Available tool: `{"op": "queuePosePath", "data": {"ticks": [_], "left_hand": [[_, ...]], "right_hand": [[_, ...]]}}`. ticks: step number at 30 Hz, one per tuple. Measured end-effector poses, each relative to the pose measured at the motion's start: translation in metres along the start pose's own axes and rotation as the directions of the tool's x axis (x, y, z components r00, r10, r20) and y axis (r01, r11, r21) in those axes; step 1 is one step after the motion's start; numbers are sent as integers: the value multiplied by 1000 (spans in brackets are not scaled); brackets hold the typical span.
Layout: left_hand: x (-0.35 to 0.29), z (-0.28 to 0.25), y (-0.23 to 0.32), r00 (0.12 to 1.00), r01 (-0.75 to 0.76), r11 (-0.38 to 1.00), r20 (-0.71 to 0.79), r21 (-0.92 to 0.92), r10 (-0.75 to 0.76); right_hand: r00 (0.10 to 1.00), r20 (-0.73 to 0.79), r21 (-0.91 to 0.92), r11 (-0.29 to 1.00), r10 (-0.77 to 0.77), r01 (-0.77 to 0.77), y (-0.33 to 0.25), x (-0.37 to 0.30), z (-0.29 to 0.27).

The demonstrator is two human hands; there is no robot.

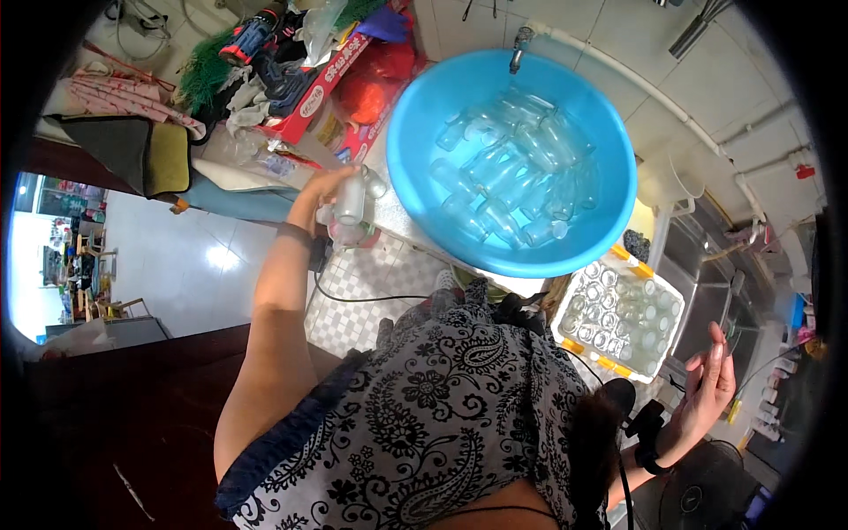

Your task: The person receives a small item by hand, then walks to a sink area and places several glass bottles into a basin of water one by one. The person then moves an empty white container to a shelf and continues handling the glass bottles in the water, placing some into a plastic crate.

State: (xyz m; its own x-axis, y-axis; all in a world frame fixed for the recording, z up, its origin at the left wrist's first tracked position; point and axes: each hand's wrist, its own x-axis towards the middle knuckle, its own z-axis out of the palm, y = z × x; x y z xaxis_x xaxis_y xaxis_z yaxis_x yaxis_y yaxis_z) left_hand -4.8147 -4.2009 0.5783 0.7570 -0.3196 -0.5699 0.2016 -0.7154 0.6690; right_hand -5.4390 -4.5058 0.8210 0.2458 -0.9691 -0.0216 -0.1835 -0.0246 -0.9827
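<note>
My left hand [322, 187] is wrapped round a clear glass bottle [351, 201] just left of the basin. More glass [375, 184] shows beside that bottle, and I cannot make out whether the hand holds it too. A large round blue basin [408, 212] stands in front of me under a tap. Many clear glass bottles [503, 177] lie jumbled inside it. Out at the right, my right hand [709, 384] is raised with its fingers stretched and nothing in it. The nearest thing to it is a white box [561, 329] packed with rows of upright glass jars [609, 309].
A metal tap [519, 49] overhangs the basin's far rim. Left of the basin, a red carton [336, 75] and a power drill [252, 37] sit amid clutter. A steel sink [707, 296] lies at the right, and a black cable [380, 298] crosses the tiled floor.
</note>
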Motion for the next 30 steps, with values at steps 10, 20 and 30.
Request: {"op": "queuePosePath", "data": {"ticks": [10,20,30], "left_hand": [[3,-2,5,963,132,976,256,-175,-85],[-4,-4,49,971,2,969,234,-247,57],[44,143,190,695,-686,677,-38,268,718]], "right_hand": [[997,-67,11,999,36,-35,9,-16,-2],[974,-227,-90,996,4,-25,35,-16,11],[977,-173,-344,937,-121,55,120,3,15]]}}
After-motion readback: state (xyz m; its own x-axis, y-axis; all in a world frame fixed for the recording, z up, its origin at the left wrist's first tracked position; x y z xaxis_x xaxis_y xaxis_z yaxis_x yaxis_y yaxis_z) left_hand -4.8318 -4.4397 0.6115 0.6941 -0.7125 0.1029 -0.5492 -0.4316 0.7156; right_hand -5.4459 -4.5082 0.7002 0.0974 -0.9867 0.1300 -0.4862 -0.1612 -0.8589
